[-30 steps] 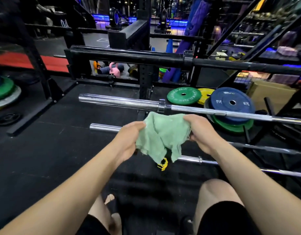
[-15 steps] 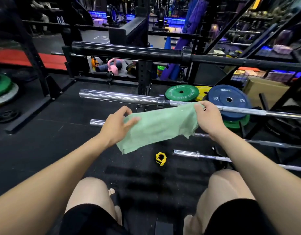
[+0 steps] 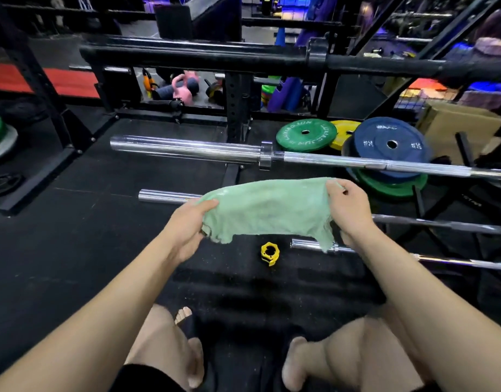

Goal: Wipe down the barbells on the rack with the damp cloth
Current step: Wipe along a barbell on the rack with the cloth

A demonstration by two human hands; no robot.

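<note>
Between the two hands, in the head view, the green cloth [image 3: 267,212] hangs stretched in the air, above the floor and in front of the lower chrome barbell [image 3: 170,196], not yet touching any bar. The left hand [image 3: 187,226] pinches its left edge with thumb on top; the right hand [image 3: 349,207] grips the right edge with curled fingers. The upper chrome barbell [image 3: 272,155] lies further off on the rack, the black barbell [image 3: 243,56] higher still.

Risk, as I judge it: the cloth's ragged lower edge droops, so a loose pinch could let it slip to the floor beside the yellow collar [image 3: 269,253], picking up grit. Laid flat instead of wrapped, it may wipe only the bar's top.

Compared with half a second ago, the cloth is pulled wider and flatter, and the left thumb now clamps it.
</note>
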